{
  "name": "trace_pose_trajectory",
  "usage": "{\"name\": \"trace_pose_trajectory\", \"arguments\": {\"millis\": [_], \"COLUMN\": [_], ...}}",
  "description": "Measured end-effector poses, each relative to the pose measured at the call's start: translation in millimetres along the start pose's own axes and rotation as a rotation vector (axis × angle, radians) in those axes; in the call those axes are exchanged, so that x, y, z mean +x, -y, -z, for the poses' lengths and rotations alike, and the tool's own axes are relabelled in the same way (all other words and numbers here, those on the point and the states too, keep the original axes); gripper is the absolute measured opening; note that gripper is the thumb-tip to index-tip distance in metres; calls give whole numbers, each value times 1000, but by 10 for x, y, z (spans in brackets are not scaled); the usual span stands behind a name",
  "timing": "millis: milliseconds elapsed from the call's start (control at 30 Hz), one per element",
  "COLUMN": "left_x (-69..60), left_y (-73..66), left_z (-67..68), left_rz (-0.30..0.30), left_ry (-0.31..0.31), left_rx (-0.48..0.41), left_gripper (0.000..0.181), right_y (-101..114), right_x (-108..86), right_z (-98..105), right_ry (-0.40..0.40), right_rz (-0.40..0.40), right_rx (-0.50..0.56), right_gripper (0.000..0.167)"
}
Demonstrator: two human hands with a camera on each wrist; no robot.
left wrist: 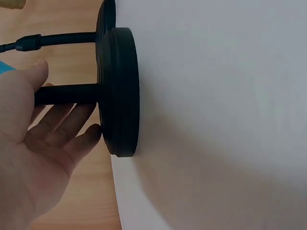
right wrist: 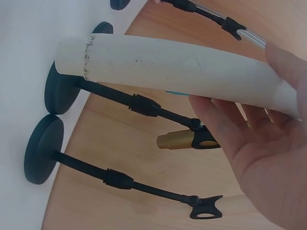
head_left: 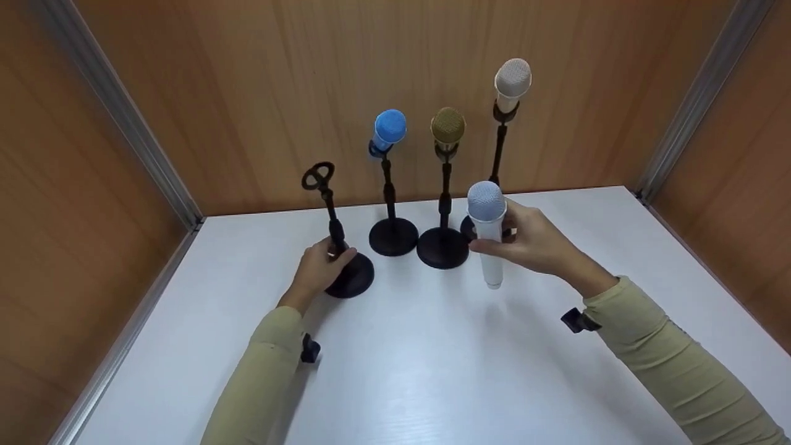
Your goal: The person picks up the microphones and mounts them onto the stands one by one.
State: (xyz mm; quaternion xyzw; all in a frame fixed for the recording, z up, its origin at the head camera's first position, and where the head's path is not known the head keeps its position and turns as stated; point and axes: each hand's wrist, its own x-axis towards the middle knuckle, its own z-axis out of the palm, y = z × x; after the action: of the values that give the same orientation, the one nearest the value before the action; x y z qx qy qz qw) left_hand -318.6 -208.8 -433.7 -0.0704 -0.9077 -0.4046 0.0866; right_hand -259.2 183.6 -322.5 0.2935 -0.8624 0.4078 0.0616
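My left hand [head_left: 316,271] grips the lower pole of a black microphone stand [head_left: 332,213], thumb on one side and fingers on the other. The ring clip atop this stand holds no microphone. In the left wrist view the fingers lie around the pole, close above the round base [left wrist: 120,91]. On the right, my right hand [head_left: 539,244] holds a white microphone [head_left: 492,266] by its body, mesh head up, above the table. The right wrist view shows the white handle [right wrist: 158,62] between thumb and fingers, with a scuffed line near its tail end.
Behind the hands stand a blue microphone [head_left: 390,127], a gold microphone [head_left: 448,125] and a pale microphone [head_left: 513,79], each in a black stand. Their round bases sit close together near the wooden back wall [head_left: 247,111]. Wooden side panels flank the white table [head_left: 395,371].
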Motion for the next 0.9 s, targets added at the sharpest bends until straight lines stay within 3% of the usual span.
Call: {"name": "trace_pose_trajectory", "arguments": {"millis": [167,333,500,667,800,900], "left_x": [-71,-133,-231,-315,-345,-355], "left_y": [-167,-352,-496,-669,-813,-903], "left_z": [-141,-277,-459,-637,-771,-872], "left_rz": [-61,-54,-114,-168,-156,-153], "left_ry": [44,133,232,313,349,387], "left_rx": [22,-61,-112,-149,-189,-216], "left_gripper": [17,14,14,28,46,48], "right_y": [-20,-9,17,71,103,106], "right_x": [-10,-32,-62,-103,-122,-140], "right_z": [-8,-24,-58,-91,-114,-125], "right_ry": [-15,-30,-79,-113,-114,-135], "right_rz": [22,42,65,80,102,125], "right_rx": [-5,23,81,145,146,146], "right_gripper": [65,66,62,59,58,55]}}
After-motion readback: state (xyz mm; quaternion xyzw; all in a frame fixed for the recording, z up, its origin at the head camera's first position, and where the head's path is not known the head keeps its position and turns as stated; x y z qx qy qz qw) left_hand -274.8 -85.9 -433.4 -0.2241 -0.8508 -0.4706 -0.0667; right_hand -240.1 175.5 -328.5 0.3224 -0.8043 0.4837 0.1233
